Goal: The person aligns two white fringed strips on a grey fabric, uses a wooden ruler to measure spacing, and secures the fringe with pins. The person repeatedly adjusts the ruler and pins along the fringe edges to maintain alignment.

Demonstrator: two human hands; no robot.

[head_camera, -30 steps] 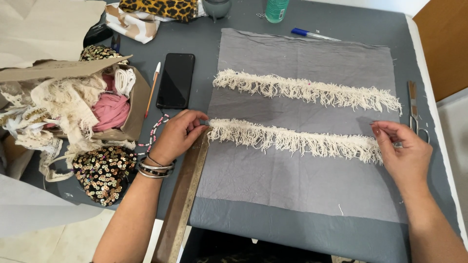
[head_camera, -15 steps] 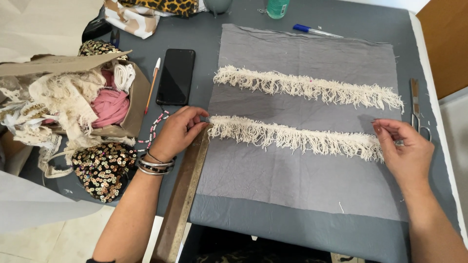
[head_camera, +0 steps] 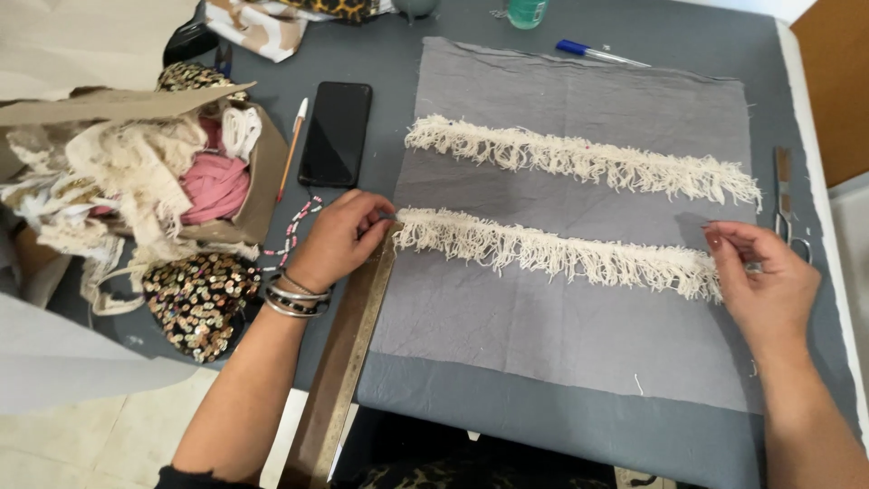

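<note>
A grey fabric panel (head_camera: 561, 317) lies flat on the grey table (head_camera: 380, 54). Two cream fringe strips cross it: an upper fringe strip (head_camera: 579, 163) and a lower fringe strip (head_camera: 552, 254). My left hand (head_camera: 339, 240) pinches the left end of the lower strip at the panel's left edge; bracelets sit on that wrist. My right hand (head_camera: 765, 285) pinches the strip's right end near the panel's right edge. A long brass-coloured ruler (head_camera: 348, 353) lies along the panel's left edge, under my left hand.
A black phone (head_camera: 336, 133) and a pencil (head_camera: 291, 149) lie left of the panel. A cardboard box (head_camera: 258, 181) holds cream trims and pink yarn; a sequinned cloth (head_camera: 195, 303) sits below it. Scissors (head_camera: 786, 204) lie at the right edge. A blue pen (head_camera: 597, 54) lies at the back.
Both hands stay on the ends of the lower fringe strip. My right hand's fingers have shifted slightly at the strip's right end; the strip lies much as before.
</note>
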